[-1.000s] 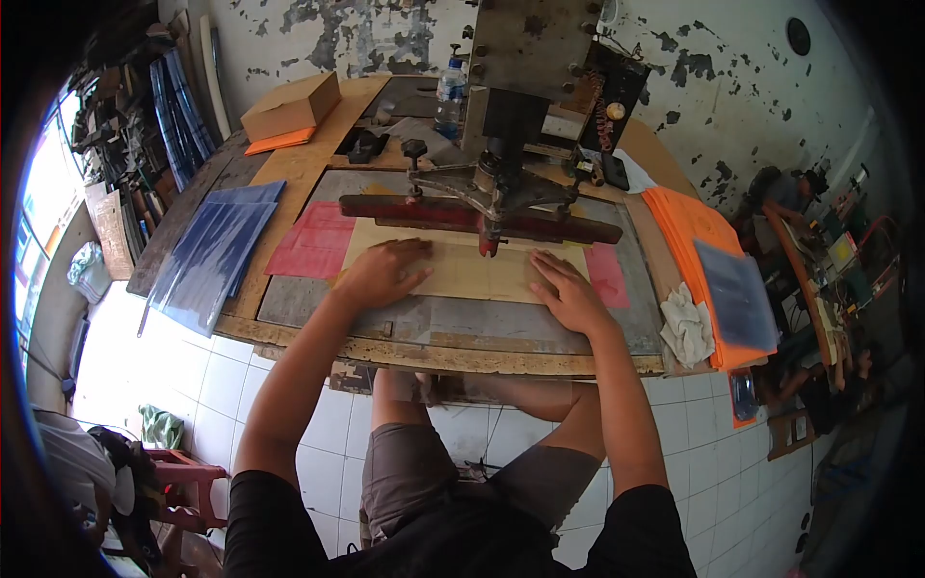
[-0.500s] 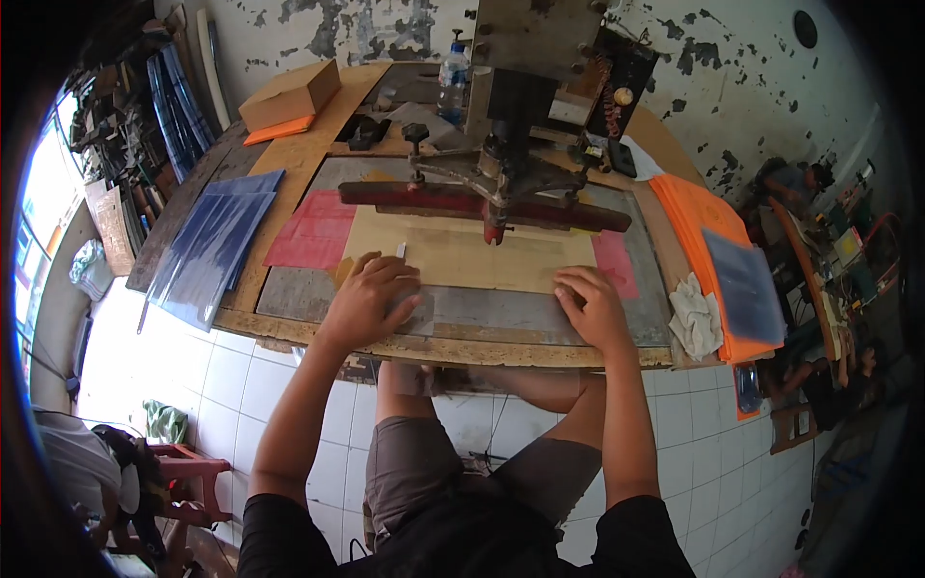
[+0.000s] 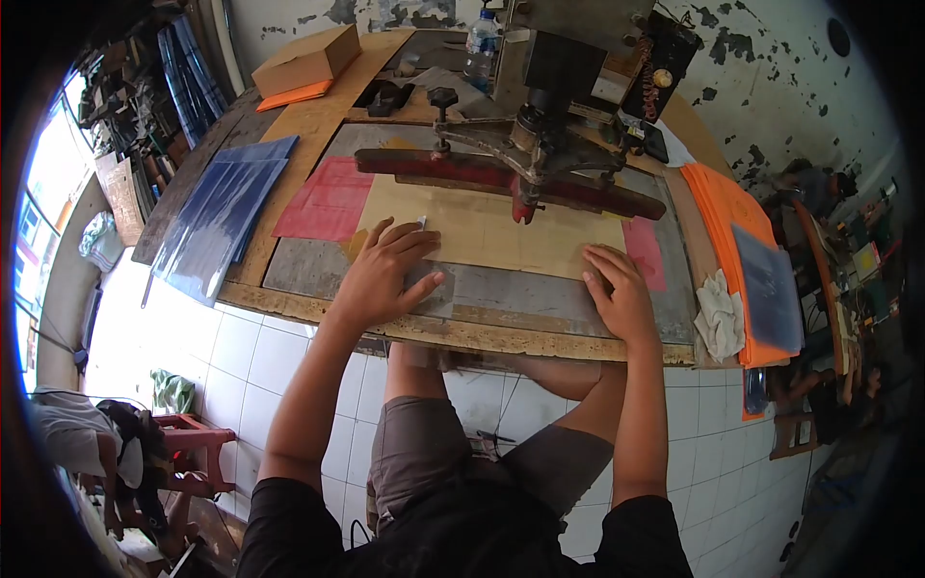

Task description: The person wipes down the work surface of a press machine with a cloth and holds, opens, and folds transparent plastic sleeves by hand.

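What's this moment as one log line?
left hand: open, at yellow sheet's left end | right hand: at its right end, fingers bent | red bar: over sheet

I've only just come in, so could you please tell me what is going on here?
A seated person's left hand and right hand are at the near edge of a tan sheet on a grey plate, one toward each end; whether either grips it is unclear. A red press bar spans above the sheet's far part, and pink sheets show at both ends. Blue plastic sheets lie to the left.
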Tool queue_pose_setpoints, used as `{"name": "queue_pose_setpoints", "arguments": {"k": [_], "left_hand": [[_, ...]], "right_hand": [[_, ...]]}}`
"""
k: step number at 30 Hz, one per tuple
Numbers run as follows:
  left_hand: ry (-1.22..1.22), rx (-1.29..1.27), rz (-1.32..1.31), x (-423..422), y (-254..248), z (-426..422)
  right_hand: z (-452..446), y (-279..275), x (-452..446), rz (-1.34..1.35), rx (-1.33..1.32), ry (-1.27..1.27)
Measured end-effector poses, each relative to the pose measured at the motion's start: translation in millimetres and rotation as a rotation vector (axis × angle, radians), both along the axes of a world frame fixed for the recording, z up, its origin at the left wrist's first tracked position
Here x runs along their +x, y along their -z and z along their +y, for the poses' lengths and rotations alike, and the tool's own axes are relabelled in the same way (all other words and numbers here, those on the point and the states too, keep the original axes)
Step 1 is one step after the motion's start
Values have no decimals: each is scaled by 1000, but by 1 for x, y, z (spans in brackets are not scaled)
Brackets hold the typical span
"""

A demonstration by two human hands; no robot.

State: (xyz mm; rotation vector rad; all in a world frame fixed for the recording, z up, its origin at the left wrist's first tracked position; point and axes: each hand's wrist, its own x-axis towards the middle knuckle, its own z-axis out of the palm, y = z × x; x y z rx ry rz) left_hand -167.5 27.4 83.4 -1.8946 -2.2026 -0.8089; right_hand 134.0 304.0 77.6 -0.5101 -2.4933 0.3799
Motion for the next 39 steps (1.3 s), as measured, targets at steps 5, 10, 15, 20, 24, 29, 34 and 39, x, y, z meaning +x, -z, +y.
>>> {"name": "queue_pose_setpoints", "arguments": {"k": [5, 10, 15, 20, 24, 29, 34, 39], "left_hand": [[-15, -38, 7, -1, 2, 1], [-22, -47, 2, 1, 1, 1], [-31, -55, 4, 1, 0, 1], [-35, -63, 7, 0, 2, 1], [-40, -66, 7, 0, 3, 1], [-48, -69, 18, 1, 3, 1], [-52, -60, 24, 2, 3, 1], [-40, -18, 2, 2, -1, 0]], "right_hand": [[0, 0, 0, -36, 13, 6], [2, 0, 0, -63, 6, -2], [3, 1, 0, -78, 6, 1], [1, -1, -1, -89, -15, 14], [2, -1, -1, -89, -14, 7], [2, -1, -1, -92, -15, 9], [1, -1, -1, -60, -28, 9], [1, 1, 1, -17, -29, 23]]}}
